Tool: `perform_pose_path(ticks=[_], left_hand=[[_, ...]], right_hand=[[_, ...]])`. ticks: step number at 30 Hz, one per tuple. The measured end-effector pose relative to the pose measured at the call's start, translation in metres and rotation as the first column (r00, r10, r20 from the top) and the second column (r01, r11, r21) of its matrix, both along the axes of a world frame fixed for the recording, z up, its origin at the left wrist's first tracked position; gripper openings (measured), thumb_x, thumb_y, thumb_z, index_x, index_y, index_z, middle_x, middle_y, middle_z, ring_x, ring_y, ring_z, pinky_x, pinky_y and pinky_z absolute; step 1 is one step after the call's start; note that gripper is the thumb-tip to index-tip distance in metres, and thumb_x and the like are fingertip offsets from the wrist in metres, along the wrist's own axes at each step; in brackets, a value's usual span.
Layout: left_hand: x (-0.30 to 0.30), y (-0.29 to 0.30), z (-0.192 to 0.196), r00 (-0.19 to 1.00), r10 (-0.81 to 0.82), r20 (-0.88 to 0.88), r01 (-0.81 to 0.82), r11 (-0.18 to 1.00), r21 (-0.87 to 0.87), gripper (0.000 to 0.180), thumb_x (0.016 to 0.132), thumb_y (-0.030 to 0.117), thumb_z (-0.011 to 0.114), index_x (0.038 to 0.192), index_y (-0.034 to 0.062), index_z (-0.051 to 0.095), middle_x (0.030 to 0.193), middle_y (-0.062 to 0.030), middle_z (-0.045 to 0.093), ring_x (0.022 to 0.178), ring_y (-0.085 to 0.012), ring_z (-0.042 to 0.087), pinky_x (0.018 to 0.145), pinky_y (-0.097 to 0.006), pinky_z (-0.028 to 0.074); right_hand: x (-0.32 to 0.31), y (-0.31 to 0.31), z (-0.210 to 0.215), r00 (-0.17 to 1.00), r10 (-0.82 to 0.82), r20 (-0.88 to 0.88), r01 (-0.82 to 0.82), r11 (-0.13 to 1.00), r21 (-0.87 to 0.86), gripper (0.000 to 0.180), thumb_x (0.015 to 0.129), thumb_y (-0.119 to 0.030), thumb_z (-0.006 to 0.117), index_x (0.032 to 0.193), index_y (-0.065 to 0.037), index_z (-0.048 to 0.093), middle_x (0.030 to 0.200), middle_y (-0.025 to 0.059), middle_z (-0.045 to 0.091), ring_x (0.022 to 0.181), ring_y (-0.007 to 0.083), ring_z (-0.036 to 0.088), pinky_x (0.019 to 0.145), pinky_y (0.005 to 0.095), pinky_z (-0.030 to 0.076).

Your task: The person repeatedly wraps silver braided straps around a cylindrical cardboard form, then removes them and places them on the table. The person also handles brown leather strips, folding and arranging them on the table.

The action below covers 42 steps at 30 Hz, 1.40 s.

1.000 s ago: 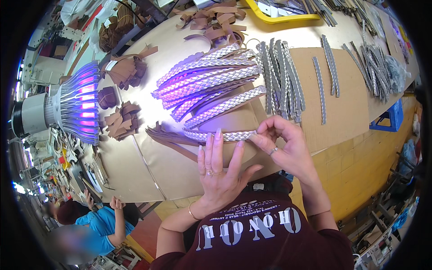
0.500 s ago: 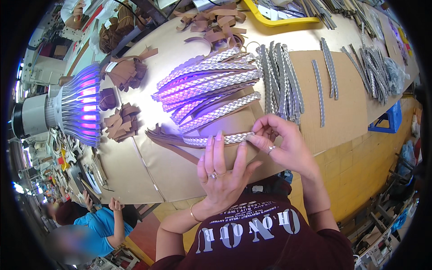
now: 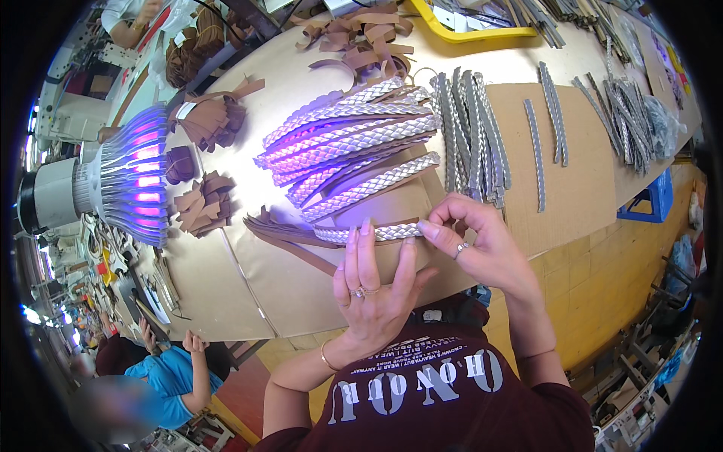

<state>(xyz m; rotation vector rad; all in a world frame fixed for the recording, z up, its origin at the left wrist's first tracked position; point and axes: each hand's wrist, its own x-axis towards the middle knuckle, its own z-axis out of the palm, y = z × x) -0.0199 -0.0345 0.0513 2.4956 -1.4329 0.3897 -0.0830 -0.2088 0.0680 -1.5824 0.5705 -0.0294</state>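
Note:
A pale silver braided strap (image 3: 389,233) lies crosswise along the near edge of the table, against a flat brown strip. My left hand (image 3: 379,290) rests on it with fingers stretched and spread, the tips touching the braid. At its right end, my right hand (image 3: 486,245) pinches the strap between thumb and fingers. Loose brown strips (image 3: 280,233) fan out from the strap's left end. Just beyond my hands is a pile of similar silver braided straps (image 3: 354,135) with brown backing, partly lit purple.
A finned lamp (image 3: 135,177) juts in from the left. Grey braided strips (image 3: 471,139) lie right of the pile, beside cardboard (image 3: 576,203). Brown strip bundles (image 3: 205,203) sit near the lamp. A yellow-rimmed tray (image 3: 471,36) stands at the back. Another person in blue (image 3: 169,377) is at lower left.
My right hand has shifted slightly at the strap's right end, its fingers closing nearer the braid. My left hand has moved a little to the right, still on the strap.

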Motion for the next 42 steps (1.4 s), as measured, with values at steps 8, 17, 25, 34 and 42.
perform_pose_path(ticks=[8, 17, 25, 34, 42], left_hand=[[0.001, 0.002, 0.001, 1.0, -0.017, -0.01, 0.017, 1.0, 0.024, 0.053, 0.082, 0.049, 0.07, 0.121, 0.0139, 0.061, 0.14, -0.0282, 0.041, 0.127, -0.0385, 0.044, 0.097, -0.04, 0.031], [-0.001, 0.001, -0.012, 0.994, 0.028, 0.107, -0.021, 0.998, -0.06, 0.053, 0.09, 0.061, 0.053, 0.125, 0.0208, 0.058, 0.132, -0.0217, 0.055, 0.118, -0.0324, 0.055, 0.09, -0.036, 0.036], [-0.007, 0.005, -0.009, 1.0, -0.009, -0.002, 0.009, 1.0, -0.017, 0.062, 0.078, 0.055, 0.07, 0.125, 0.0161, 0.06, 0.14, -0.0322, 0.042, 0.13, -0.0381, 0.041, 0.096, -0.041, 0.029], [0.007, 0.028, -0.012, 0.971, -0.01, 0.24, 0.106, 0.914, -0.391, 0.082, 0.085, 0.065, 0.057, 0.143, 0.0105, 0.04, 0.15, -0.0302, 0.023, 0.139, -0.0538, 0.022, 0.111, -0.062, -0.012], [0.038, -0.001, -0.003, 0.956, -0.002, -0.292, -0.022, 0.997, -0.08, 0.099, 0.084, 0.073, 0.045, 0.15, 0.001, 0.026, 0.156, -0.0267, 0.017, 0.146, -0.0422, 0.01, 0.113, -0.06, -0.006]], right_hand=[[0.002, 0.003, -0.015, 0.995, -0.026, 0.096, 0.028, 0.999, -0.024, 0.024, 0.09, -0.023, 0.069, 0.088, 0.0, 0.065, 0.077, 0.0039, 0.06, 0.064, 0.0103, 0.05, 0.056, 0.0269, 0.04], [0.002, 0.013, -0.037, 0.996, -0.091, 0.005, 0.09, 0.987, 0.131, 0.019, 0.088, -0.018, 0.071, 0.091, -0.001, 0.062, 0.073, -0.0009, 0.053, 0.063, 0.0052, 0.044, 0.055, 0.0225, 0.038], [-0.005, 0.026, -0.02, 0.955, -0.267, 0.129, 0.236, 0.948, 0.216, 0.016, 0.094, -0.018, 0.064, 0.095, -0.001, 0.062, 0.076, -0.0057, 0.053, 0.07, 0.0023, 0.044, 0.062, 0.0184, 0.038], [0.013, -0.014, 0.009, 0.973, -0.095, 0.209, 0.017, 0.938, 0.346, 0.021, 0.096, -0.021, 0.062, 0.09, -0.001, 0.065, 0.074, -0.006, 0.054, 0.066, 0.0018, 0.043, 0.06, 0.019, 0.035], [0.032, -0.043, -0.006, 0.986, -0.144, 0.083, 0.137, 0.987, 0.086, 0.019, 0.095, -0.02, 0.062, 0.083, -0.004, 0.063, 0.069, -0.0081, 0.052, 0.064, 0.0012, 0.042, 0.057, 0.0189, 0.032]])
